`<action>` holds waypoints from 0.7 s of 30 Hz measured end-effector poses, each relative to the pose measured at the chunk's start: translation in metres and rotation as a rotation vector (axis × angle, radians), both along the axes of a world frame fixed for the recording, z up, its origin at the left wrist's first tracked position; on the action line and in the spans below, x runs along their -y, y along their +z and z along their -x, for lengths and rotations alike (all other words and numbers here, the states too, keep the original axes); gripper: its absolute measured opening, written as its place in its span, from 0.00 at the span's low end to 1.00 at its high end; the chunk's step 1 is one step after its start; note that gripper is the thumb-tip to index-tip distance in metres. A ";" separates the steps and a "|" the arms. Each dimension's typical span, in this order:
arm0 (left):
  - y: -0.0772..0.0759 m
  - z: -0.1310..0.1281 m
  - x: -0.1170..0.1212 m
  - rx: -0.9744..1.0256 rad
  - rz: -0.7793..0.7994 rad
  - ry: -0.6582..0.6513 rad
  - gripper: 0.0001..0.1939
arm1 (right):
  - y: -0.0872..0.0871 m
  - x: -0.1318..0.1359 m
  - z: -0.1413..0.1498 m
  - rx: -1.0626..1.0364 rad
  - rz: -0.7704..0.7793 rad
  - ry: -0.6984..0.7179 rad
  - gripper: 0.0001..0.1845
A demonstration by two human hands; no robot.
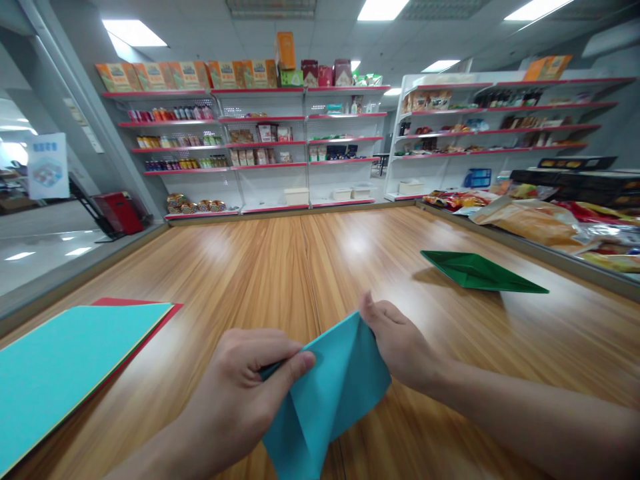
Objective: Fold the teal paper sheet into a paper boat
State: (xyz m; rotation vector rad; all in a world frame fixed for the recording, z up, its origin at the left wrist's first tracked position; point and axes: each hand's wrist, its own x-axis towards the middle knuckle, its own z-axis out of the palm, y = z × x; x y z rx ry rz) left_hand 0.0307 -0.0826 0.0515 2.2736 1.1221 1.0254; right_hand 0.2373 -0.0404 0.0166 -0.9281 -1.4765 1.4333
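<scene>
A folded sheet of blue paper (325, 390) is held up above the wooden table, between both hands. My left hand (245, 387) pinches its left upper edge, thumb in front and fingers curled behind. At the upper right corner my right hand (400, 340) grips the paper, its thumb pointing up along the edge and its other fingers partly hidden. Creases slant down the paper, and its lower flaps hang apart. A folded green paper boat (480, 272) rests on the table beyond my right hand.
A stack of coloured paper (75, 367), light blue on top with red beneath, lies at the left of the wooden table (260, 267). Packaged goods (530, 223) stand beyond the right edge. Stocked shelves (265, 140) line the back.
</scene>
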 end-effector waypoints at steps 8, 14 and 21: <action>-0.008 0.001 0.000 0.105 0.321 0.039 0.21 | 0.005 0.002 -0.005 0.087 0.009 0.238 0.25; -0.012 -0.001 0.000 0.151 0.425 0.073 0.21 | 0.004 -0.003 -0.006 0.139 0.096 0.346 0.21; -0.013 -0.003 -0.001 0.197 0.462 0.088 0.21 | 0.006 -0.001 -0.005 0.120 0.212 0.334 0.19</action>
